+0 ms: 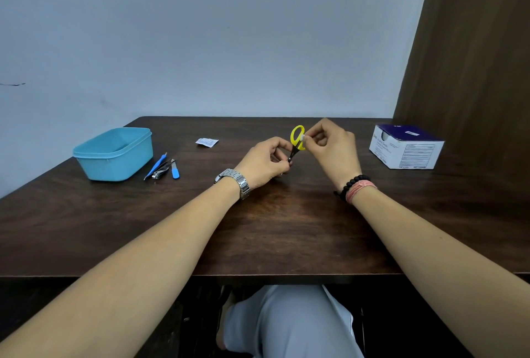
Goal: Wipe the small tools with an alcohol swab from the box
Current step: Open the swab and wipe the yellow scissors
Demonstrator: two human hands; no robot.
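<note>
Over the counter [286, 228] our left hand [265, 162] grips the scissors [296, 141] by the blades while our right hand [329, 142] pinches the swab [303, 137] against a yellow handle (wiping underway); next, probably the blades.

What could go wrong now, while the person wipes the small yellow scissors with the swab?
1. The left hand grips the yellow-handled scissors at the dark blade end, so a slip might nick the fingers.
2. The right hand only pinches the small white swab against the handle; it could drop onto the dark wooden table and get dirty.
3. The blue-handled tools and nail clipper lie beside the light blue plastic tub, apparently not yet wiped; the one swab may dry out first.
</note>
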